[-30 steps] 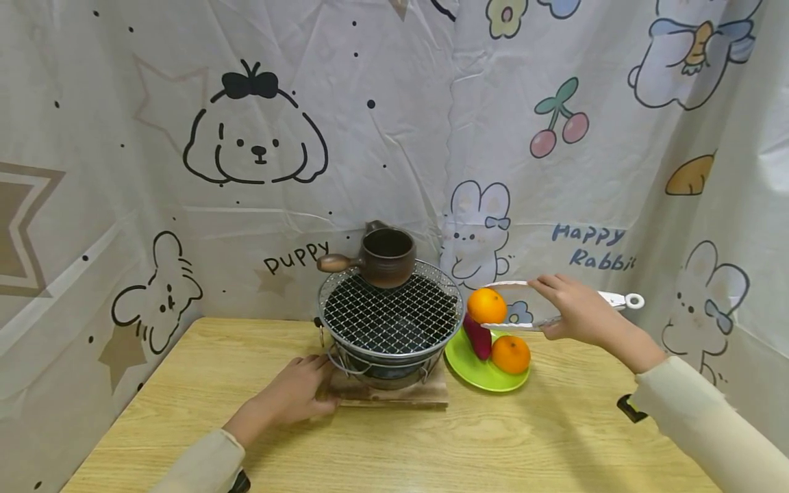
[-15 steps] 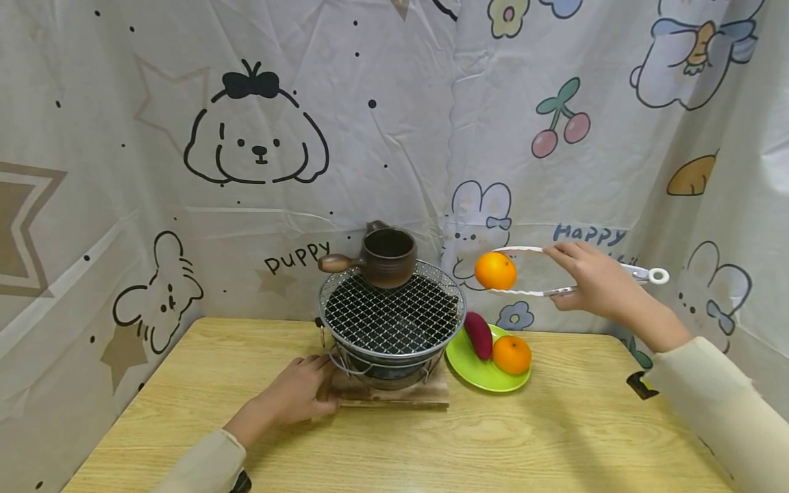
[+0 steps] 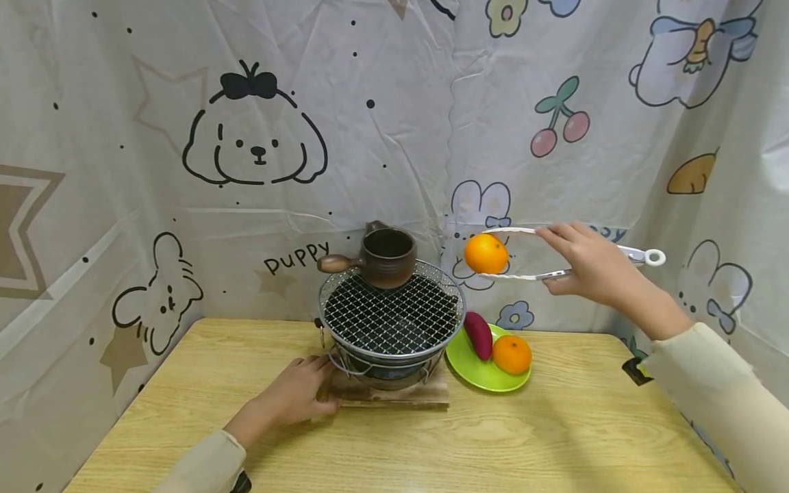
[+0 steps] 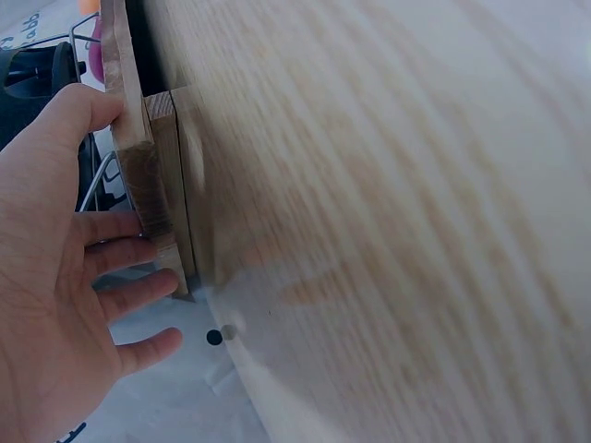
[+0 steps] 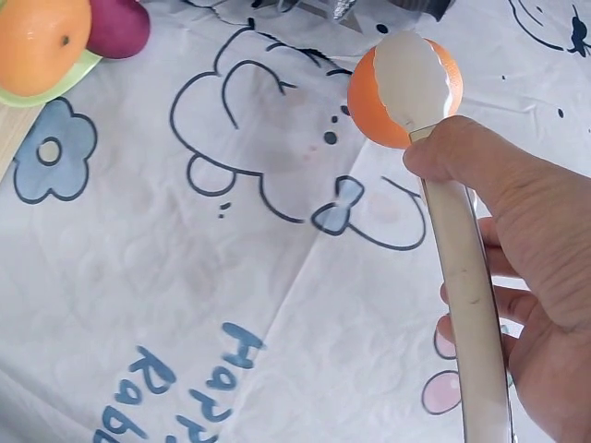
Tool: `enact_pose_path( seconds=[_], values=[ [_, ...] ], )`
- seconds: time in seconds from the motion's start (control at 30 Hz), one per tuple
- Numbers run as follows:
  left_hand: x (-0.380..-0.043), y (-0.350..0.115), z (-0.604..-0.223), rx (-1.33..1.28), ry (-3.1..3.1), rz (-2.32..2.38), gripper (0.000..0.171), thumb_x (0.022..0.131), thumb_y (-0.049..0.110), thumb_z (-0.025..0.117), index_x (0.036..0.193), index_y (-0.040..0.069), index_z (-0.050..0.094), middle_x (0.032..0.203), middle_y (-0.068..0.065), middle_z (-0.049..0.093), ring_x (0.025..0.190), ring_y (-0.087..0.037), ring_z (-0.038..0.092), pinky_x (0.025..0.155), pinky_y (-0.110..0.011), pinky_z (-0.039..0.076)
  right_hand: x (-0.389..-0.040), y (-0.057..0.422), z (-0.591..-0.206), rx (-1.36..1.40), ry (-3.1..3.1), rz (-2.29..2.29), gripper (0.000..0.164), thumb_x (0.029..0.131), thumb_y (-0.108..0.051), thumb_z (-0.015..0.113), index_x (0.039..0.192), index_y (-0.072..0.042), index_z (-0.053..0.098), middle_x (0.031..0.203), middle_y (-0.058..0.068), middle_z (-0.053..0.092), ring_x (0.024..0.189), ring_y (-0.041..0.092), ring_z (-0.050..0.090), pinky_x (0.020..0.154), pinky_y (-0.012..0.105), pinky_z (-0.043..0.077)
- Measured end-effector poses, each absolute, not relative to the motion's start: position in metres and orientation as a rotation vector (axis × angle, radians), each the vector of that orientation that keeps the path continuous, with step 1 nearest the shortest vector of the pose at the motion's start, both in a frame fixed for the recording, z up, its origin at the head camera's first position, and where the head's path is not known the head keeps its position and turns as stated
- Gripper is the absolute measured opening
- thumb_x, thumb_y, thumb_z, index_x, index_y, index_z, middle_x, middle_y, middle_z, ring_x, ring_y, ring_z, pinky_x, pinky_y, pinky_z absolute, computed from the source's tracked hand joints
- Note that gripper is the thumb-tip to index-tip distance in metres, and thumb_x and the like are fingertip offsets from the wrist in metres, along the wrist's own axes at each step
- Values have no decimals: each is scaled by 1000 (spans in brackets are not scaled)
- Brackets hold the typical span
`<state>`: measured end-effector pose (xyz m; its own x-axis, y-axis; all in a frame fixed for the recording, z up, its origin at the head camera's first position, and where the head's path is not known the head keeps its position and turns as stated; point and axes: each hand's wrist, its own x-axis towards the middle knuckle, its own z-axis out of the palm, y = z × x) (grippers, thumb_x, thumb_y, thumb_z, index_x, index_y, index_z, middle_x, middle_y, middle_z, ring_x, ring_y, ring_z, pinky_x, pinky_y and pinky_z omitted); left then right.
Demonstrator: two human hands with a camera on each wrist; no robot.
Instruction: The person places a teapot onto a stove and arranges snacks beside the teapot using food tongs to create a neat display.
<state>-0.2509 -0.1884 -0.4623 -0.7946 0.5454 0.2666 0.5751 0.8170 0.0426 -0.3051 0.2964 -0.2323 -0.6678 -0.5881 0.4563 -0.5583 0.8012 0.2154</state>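
Note:
My right hand (image 3: 592, 267) grips a pair of tongs (image 3: 555, 274) with white-covered tips. Between those tips an orange (image 3: 485, 254) is held in the air, above and right of the grill. The right wrist view shows one white tip (image 5: 411, 78) across the orange and my thumb on the tongs' arm. My left hand (image 3: 298, 390) rests at the left end of the wooden board (image 3: 394, 394) beneath the grill (image 3: 394, 322). In the left wrist view its thumb and fairly straight fingers (image 4: 129, 295) touch the board's edge; the little finger stands apart.
On the grill's wire mesh, towards the back, stands a brown clay pot (image 3: 388, 257) with a side handle. Right of the grill, a green plate (image 3: 481, 376) holds a second orange (image 3: 511, 354) and a purple sweet potato (image 3: 478, 335). A printed curtain (image 3: 259, 226) hangs behind the table.
The right hand has raised the orange off the plate with the tongs, moved it right, then slightly left and higher. The left hand has stayed at the board.

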Motion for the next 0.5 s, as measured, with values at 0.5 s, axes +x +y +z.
enact_pose_path(
  seconds=[0.5],
  values=[
    [-252,-187,-463,-875,-2736,-173,73,87,50,68,139,0,57,131,-15,66,117,-34,63,97,-52,53,-300,278,-223,909,-2382,-67,81,69,-14,87,142,0,55,130,20,62,111,38,58,90,56,56]
  ],
)
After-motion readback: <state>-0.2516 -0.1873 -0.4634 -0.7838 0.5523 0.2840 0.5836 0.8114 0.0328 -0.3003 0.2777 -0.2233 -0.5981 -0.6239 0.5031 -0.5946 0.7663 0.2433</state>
